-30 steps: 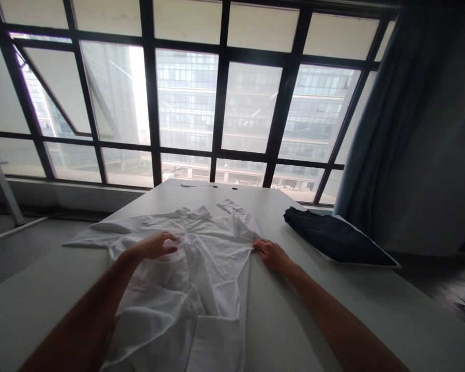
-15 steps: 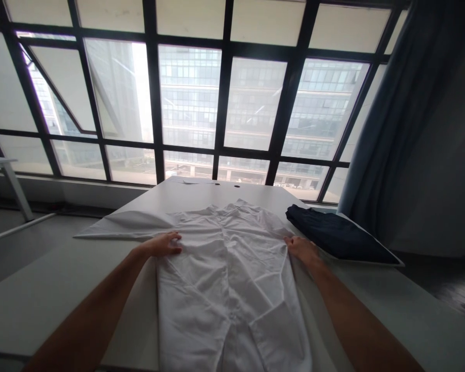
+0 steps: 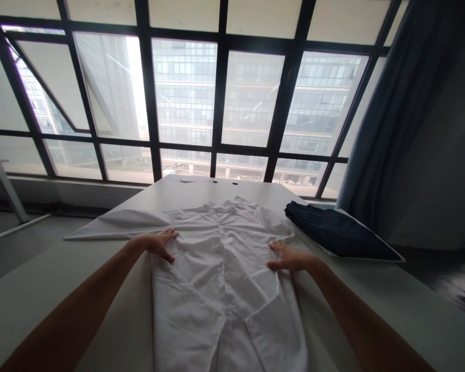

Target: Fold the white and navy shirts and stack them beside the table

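A white long-sleeved shirt (image 3: 201,279) lies spread on the white table (image 3: 112,315), its collar toward the window. Its front placket runs down the middle, and creases cross the cloth. The left sleeve stretches out flat to the left; on the right, a sleeve lies folded over the shirt front. My left hand (image 3: 160,245) rests on the shirt's left edge, fingers and thumb apart. On the right part of the shirt lies my right hand (image 3: 289,257), its fingers also spread and touching the cloth. Neither hand grips anything.
Dark navy folded cloth (image 3: 333,230) lies on a white board at the table's right. Beyond the table stands a large window with black frames (image 3: 220,103). A dark curtain (image 3: 395,124) hangs at the right, and another table's leg (image 3: 11,191) shows at the left.
My right hand has moved inward from the shirt's right edge onto the cloth, its fingers opening out. My left hand's thumb and fingers have spread wider. The view has shifted slightly.
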A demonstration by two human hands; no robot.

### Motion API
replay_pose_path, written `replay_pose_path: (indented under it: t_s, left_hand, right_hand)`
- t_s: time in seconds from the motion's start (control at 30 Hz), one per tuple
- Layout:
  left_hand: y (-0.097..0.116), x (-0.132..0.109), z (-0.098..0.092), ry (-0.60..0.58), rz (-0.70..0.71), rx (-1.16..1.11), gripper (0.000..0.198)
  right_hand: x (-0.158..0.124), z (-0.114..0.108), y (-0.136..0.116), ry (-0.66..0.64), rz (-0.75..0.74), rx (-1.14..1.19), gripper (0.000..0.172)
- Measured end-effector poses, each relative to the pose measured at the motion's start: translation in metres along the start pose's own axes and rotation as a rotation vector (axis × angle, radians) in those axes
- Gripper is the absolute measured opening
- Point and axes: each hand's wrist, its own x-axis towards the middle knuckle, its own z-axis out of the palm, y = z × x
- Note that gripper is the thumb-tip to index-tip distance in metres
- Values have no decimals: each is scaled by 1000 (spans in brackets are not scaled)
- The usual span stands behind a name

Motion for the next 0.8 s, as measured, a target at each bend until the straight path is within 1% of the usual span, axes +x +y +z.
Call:
replay_pose_path:
  t_s: [0.07, 0.1, 0.17, 0.23, 0.3, 0.33, 0.37, 0.4, 0.43, 0.5, 0.53, 0.57, 0.6, 0.67, 0.73, 0.8]
  left_hand:
    - [-3, 9, 2, 69, -31, -21, 109]
    - [-4, 13, 3, 137, -60, -26, 102]
    - [-3, 21, 7, 325, -130, -19, 80]
    - [2, 26, 9, 514, -169, 15, 61]
    - [10, 25, 10, 656, -129, 60, 48]
    - [14, 22, 10, 695, -70, 69, 44]
    - [18, 18, 10, 713, 10, 59, 39]
    - [22, 12, 10, 700, 99, 28, 35]
    - [26, 7, 11, 645, 192, -17, 32]
    - [32, -5, 12, 465, 351, -108, 35]
    - [35, -9, 13, 382, 398, -139, 38]
    - [37, -13, 13, 319, 423, -154, 42]
    - [40, -16, 13, 279, 429, -155, 46]
    - [46, -21, 11, 252, 407, -124, 51]
    - [53, -25, 8, 225, 390, -75, 49]
    - [62, -30, 5, 182, 413, -53, 45]
  right_hand:
    - [9, 4, 2, -6, 32, 10, 90]
    - [14, 6, 1, 6, 59, 14, 86]
    - [24, 9, -4, 122, 133, 2, 75]
    - [31, 10, -12, 275, 168, -40, 65]
    - [30, 8, -19, 428, 130, -84, 55]
    - [27, 5, -21, 478, 81, -88, 48]
    - [22, 2, -23, 501, 12, -67, 41]
    - [16, -1, -24, 497, -67, -19, 34]
    - [9, -5, -26, 464, -148, 51, 28]
    - [-5, -12, -30, 320, -291, 223, 22]
    - [-11, -15, -32, 232, -344, 299, 22]
    - [-16, -17, -36, 151, -387, 357, 25]
    - [-20, -18, -40, 80, -423, 396, 30]
    - [-25, -20, -49, -16, -464, 430, 40]
    - [-28, -20, -58, -79, -454, 437, 43]
    - [-30, -21, -64, -140, -420, 425, 42]
